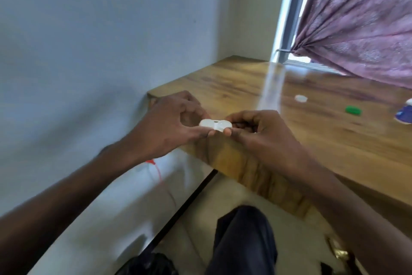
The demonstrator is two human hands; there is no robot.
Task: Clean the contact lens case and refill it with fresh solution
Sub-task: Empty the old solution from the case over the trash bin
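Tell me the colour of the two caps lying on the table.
One cap is white, the other cap green; both show on the wooden table in the head view.

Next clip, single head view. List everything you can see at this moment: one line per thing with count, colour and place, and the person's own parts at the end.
contact lens case: 1, white translucent, held between both hands over the table's near corner
white cap: 1, white, on the table, right of centre
green cap: 1, green, on the table, right of the white cap
bottle: 1, blue and white, lying at the right edge, cut off by the frame
table: 1, brown wood, centre to right
curtain: 1, mauve, upper right
wall: 1, pale, left
red cord: 1, red, below the table's corner
left hand: 1, grips the case's left end
right hand: 1, grips the case's right end
leg: 1, in dark trousers, bottom centre
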